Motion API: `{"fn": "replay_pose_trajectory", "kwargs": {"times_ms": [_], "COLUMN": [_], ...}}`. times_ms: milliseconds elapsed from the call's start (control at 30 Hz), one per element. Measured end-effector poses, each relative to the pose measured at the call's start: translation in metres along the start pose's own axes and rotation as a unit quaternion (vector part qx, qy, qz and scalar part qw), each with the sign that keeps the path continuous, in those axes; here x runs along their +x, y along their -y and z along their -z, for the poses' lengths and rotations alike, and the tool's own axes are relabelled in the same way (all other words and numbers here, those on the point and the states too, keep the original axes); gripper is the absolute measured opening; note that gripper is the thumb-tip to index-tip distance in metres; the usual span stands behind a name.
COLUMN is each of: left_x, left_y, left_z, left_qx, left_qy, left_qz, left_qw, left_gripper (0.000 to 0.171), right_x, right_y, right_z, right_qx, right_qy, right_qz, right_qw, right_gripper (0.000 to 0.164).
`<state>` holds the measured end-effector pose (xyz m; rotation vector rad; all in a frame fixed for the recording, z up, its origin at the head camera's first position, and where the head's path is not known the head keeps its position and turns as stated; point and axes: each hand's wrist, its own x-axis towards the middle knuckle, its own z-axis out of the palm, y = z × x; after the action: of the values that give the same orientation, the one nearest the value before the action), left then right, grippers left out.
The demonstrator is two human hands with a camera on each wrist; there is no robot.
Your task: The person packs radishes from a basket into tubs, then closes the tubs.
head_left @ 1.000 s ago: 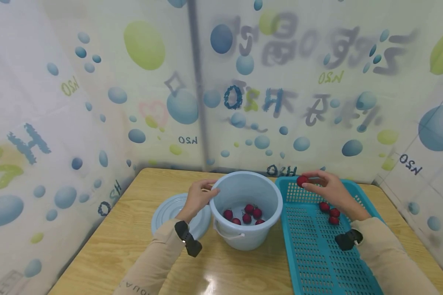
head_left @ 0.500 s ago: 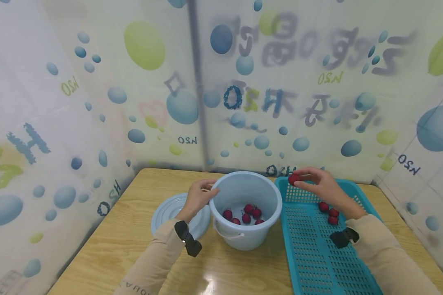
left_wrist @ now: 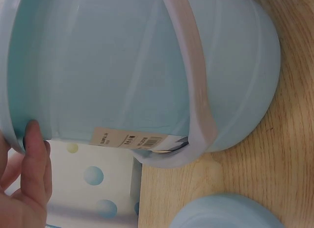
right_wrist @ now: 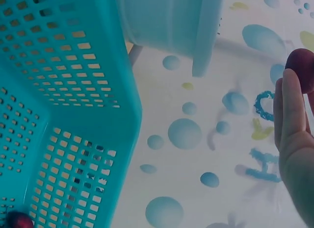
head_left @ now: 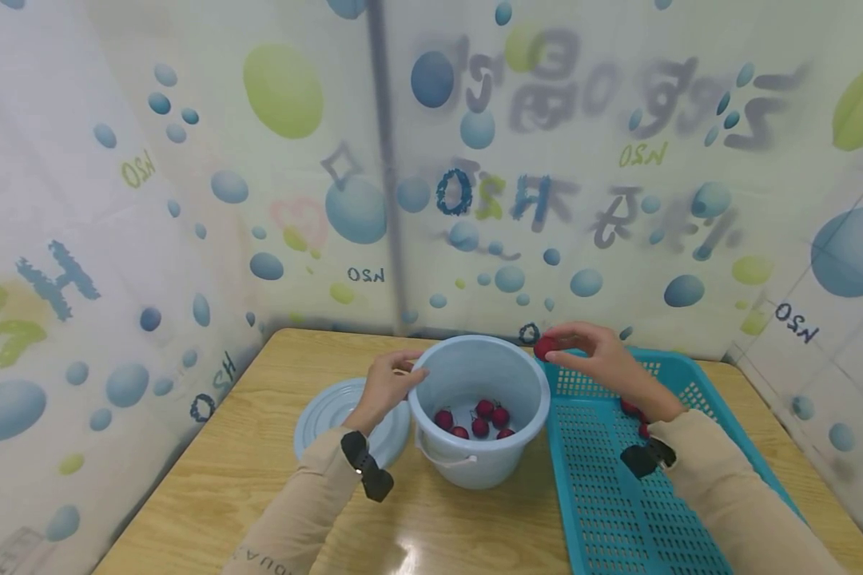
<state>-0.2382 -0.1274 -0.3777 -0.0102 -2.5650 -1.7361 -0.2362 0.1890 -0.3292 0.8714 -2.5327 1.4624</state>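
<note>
Between the fingertips and thumb of my right hand point(head_left: 595, 358) is a round dark red fruit point(head_left: 546, 348), held at the right rim of the light blue bucket point(head_left: 475, 463). The right wrist view shows the fruit point(right_wrist: 301, 66) at the ends of the fingers point(right_wrist: 293, 98). My left hand point(head_left: 388, 385) grips the bucket's left rim, with fingers point(left_wrist: 34, 159) on the outside near the lip. Several similar red fruits point(head_left: 481, 426), some with thin stems, lie on the bucket's floor. The bucket stands upright, its white handle point(head_left: 449, 461) hanging down in front.
Right of the bucket stands a teal slotted basket point(head_left: 604, 495); a few red fruits point(head_left: 643, 431) in it are partly behind my right wrist. A light blue lid point(head_left: 320, 415) lies left of the bucket, partly under my left arm. A patterned curtain point(head_left: 467, 239) hangs behind the wooden table point(head_left: 208, 471).
My right hand has moved left with the red fruit, from over the basket to the bucket's right rim. The left hand has stayed on the rim.
</note>
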Motion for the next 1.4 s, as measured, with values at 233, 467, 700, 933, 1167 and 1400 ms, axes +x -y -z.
{"fn": "replay_pose_trajectory", "kwargs": {"times_ms": [233, 467, 700, 933, 1167, 1400], "left_x": [0.0, 0.0, 0.0, 0.0, 0.0, -0.003], "left_y": [0.001, 0.0, -0.001, 0.0, 0.001, 0.0], "left_z": [0.0, 0.0, 0.0, 0.0, 0.0, 0.002], "left_qx": [-0.002, -0.001, -0.005, -0.004, -0.004, -0.006], "left_qy": [0.0, 0.001, 0.003, 0.004, 0.004, 0.007], "left_qz": [-0.005, -0.005, -0.003, -0.001, -0.004, -0.027], "left_qw": [1.0, 1.0, 1.0, 1.0, 1.0, 0.9996], "left_gripper": [0.03, 0.03, 0.031, 0.031, 0.031, 0.03], "right_x": [0.008, 0.018, 0.027, 0.029, 0.031, 0.03], "right_y": [0.006, 0.017, 0.014, 0.014, 0.011, 0.009], "right_z": [-0.012, -0.024, -0.034, -0.042, -0.045, -0.044], "right_qx": [0.016, 0.0, -0.001, -0.009, -0.018, -0.015], "right_qy": [0.018, 0.04, 0.067, 0.076, 0.07, 0.063], "right_qz": [-0.012, -0.026, -0.017, -0.023, -0.03, -0.035], "right_qw": [1.0, 0.999, 0.998, 0.997, 0.997, 0.997], "right_gripper": [0.034, 0.034, 0.034, 0.033, 0.037, 0.042]}}
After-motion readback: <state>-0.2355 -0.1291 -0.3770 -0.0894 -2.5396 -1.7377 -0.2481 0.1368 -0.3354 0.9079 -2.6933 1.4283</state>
